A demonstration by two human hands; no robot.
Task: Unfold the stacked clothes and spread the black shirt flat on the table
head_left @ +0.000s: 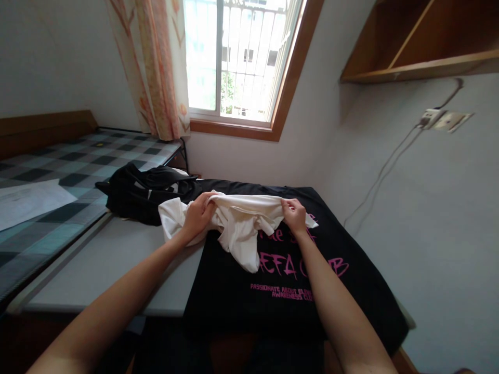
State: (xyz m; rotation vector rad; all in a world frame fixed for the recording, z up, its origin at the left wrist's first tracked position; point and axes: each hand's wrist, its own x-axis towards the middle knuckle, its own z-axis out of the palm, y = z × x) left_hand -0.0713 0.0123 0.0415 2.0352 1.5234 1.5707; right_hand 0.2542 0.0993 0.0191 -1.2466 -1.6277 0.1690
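A white garment, perhaps a shirt, is stretched between my two hands, its upper edge pulled nearly straight. My left hand is closed on one end of that edge, and my right hand pinches the other end. Loose folds hang down from it over a black T-shirt with pink lettering, which lies spread on the table. The lettering is partly covered by the white cloth and my right forearm. The rest of the white garment bunches to the left of my left hand.
Left of my hands, a heap of black clothing or a bag lies at the back of the white table. Beyond is a bed with a checkered mattress and a paper sheet. A wall socket with a cable is at right.
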